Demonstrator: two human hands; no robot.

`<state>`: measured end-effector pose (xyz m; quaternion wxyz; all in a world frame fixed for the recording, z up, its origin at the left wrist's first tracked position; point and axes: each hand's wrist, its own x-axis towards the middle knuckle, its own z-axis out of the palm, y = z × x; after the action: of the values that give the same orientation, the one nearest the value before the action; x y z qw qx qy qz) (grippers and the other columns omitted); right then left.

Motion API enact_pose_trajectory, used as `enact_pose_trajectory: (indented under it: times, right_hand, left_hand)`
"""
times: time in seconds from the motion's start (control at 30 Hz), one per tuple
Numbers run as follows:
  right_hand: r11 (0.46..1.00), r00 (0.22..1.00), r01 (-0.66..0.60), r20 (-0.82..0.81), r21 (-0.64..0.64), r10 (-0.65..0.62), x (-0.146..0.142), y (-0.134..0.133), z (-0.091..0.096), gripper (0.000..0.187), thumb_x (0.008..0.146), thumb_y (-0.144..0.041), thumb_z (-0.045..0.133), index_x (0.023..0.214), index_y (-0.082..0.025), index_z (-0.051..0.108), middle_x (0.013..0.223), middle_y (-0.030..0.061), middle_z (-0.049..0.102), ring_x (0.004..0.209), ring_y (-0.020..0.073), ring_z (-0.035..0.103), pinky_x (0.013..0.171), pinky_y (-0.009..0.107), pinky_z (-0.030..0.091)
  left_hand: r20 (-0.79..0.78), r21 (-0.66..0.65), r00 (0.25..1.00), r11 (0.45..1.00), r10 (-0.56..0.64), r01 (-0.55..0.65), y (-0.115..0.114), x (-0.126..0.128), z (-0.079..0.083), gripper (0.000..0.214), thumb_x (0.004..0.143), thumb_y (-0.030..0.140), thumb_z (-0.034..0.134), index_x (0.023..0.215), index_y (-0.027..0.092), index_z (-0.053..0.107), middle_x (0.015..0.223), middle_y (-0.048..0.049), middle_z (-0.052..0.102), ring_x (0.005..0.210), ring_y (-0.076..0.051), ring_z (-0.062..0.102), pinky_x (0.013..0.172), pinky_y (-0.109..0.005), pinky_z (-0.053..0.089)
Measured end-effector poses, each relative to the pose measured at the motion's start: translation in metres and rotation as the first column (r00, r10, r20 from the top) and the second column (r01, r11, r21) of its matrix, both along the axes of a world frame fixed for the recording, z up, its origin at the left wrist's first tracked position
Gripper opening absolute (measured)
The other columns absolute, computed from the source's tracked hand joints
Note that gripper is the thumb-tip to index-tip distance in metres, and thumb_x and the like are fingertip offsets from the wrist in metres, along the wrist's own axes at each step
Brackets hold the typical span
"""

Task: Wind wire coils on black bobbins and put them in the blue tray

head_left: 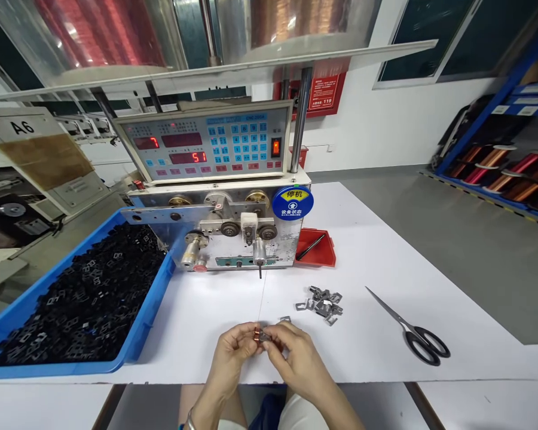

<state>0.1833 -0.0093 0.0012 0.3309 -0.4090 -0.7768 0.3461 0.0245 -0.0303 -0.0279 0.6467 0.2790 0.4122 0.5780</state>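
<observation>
Near the table's front edge my left hand [228,361] pinches a small copper-wound coil [257,333] between thumb and fingers. From the right, my right hand [301,358] closes its thumb and forefinger on a small grey metal piece [264,336] at the coil; whether the piece is inside the coil or beside it, I cannot tell. A thin wire [263,298] runs down from the winding machine [224,230] toward the coil. Just beyond my right fingers lies one loose metal bracket [286,319]. A small pile of similar grey metal brackets [323,306] lies farther right.
On the left stands a blue tray [150,325] heaped with black parts [94,292]. Black-handled scissors [412,331] lie at the right. A red bin [325,254] with a dark pen-like tool [311,246] sits beside the machine. Wire spools [296,24] stand overhead.
</observation>
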Motion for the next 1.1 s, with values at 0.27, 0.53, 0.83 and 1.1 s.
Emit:
enact_pose_trajectory:
  times: [0.27, 0.53, 0.83, 1.1]
  right_hand:
    - [0.993, 0.982, -0.118, 0.153, 0.006, 0.115, 0.004, 0.012, 0.026, 0.014, 0.079, -0.010, 0.051, 0.077, -0.018, 0.063, 0.070, 0.0019, 0.057, 0.064, 0.0153, 0.054, 0.058, 0.025, 0.039]
    - [0.977, 0.991, -0.075, -0.125, -0.199, 0.050, -0.003, 0.019, 0.003, 0.013, 0.069, -0.012, 0.070, 0.064, -0.019, 0.060, 0.062, -0.0047, 0.059, 0.059, 0.0111, 0.050, 0.057, 0.021, 0.036]
    - [0.958, 0.977, -0.098, -0.210, -0.268, 0.041, -0.015, 0.023, 0.005, 0.020, 0.063, -0.001, 0.064, 0.060, -0.019, 0.055, 0.057, -0.0083, 0.053, 0.053, 0.0081, 0.046, 0.051, 0.018, 0.035]
    - [0.992, 0.978, -0.084, -0.198, -0.091, 0.065, -0.017, 0.018, 0.000, 0.018, 0.070, -0.014, 0.067, 0.086, -0.023, 0.068, 0.079, -0.0005, 0.057, 0.066, 0.0126, 0.053, 0.059, 0.023, 0.044]
  left_hand:
    - [-0.040, 0.007, 0.999, 1.000, 0.011, -0.011, 0.000, -0.002, -0.005, 0.031, 0.053, 0.030, 0.086, 0.081, 0.019, 0.077, 0.072, -0.0049, 0.076, 0.065, -0.014, 0.067, 0.065, -0.023, 0.054]
    - [-0.119, 0.022, 0.993, 1.000, -0.002, 0.004, 0.002, -0.006, -0.011, 0.034, 0.054, 0.040, 0.084, 0.079, 0.018, 0.077, 0.071, -0.0036, 0.072, 0.065, -0.013, 0.061, 0.063, -0.024, 0.050]
    - [-0.189, 0.166, 0.972, 0.971, -0.138, 0.170, 0.004, -0.012, -0.008, 0.034, 0.069, 0.046, 0.073, 0.075, 0.013, 0.068, 0.062, 0.0020, 0.050, 0.059, -0.008, 0.041, 0.056, -0.020, 0.036]
    - [-0.117, 0.156, 0.974, 0.965, -0.193, 0.209, 0.004, -0.010, 0.002, 0.035, 0.068, 0.046, 0.074, 0.079, 0.014, 0.066, 0.065, -0.0004, 0.059, 0.059, -0.010, 0.052, 0.059, -0.022, 0.042]
